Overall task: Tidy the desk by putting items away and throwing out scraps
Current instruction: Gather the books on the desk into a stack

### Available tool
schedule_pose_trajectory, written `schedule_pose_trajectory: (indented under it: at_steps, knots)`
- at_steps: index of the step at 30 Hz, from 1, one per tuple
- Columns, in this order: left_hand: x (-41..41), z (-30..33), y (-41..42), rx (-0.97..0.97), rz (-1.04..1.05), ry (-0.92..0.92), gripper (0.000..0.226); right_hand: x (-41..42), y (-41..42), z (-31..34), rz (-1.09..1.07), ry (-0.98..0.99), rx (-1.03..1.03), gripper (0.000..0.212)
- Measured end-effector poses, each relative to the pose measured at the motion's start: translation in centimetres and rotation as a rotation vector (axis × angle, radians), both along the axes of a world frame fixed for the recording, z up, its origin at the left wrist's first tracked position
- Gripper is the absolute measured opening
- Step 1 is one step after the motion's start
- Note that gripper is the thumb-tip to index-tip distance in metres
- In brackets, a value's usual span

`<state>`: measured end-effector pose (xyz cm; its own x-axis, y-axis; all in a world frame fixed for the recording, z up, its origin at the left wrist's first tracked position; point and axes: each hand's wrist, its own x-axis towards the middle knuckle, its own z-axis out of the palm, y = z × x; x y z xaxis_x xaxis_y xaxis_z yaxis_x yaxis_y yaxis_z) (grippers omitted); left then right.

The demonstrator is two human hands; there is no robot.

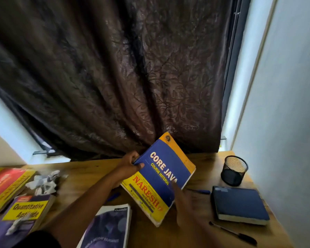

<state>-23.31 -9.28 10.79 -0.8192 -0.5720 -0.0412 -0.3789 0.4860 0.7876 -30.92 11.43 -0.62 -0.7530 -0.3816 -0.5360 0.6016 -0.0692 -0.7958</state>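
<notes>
A thick blue and yellow "Core Java" book (161,176) is tilted up off the wooden desk (200,230). My left hand (132,162) grips its upper left edge near the spine. My right hand (183,203), blurred, lies against the book's lower right edge; its grip is hard to make out. Crumpled paper scraps (45,181) lie at the left, and a smaller scrap (16,225) rests on the "Quantitative Aptitude" book (25,212).
A red and yellow book (5,187) lies at far left, a purple notebook (107,228) at the front. A dark blue diary (240,204), black mesh pen cup (233,170), black pen (234,233) and blue pen (200,191) sit at right. Dark curtain (115,77) behind.
</notes>
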Motion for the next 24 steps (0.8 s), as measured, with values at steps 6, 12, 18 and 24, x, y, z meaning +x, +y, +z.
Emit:
schedule_pose_trajectory:
  at_steps: [6, 12, 18, 24]
  knots:
    - [5.4, -0.9, 3.0, 0.34, 0.128, 0.082, 0.016, 0.6, 0.6, 1.4, -0.079, -0.059, 0.038, 0.059]
    - [10.2, -3.9, 5.2, 0.461, 0.166, 0.043, 0.062, 2.9, 3.1, 3.0, -0.07, 0.074, 0.104, 0.041]
    - [13.7, -5.7, 9.0, 0.509, 0.13, 0.022, 0.044, 5.7, 5.7, 4.0, -0.012, 0.28, 0.215, 0.025]
    - [16.7, -7.6, 12.0, 0.5, 0.098, -0.072, 0.009, 8.4, 8.7, 4.0, 0.051, 0.442, 0.463, 0.02]
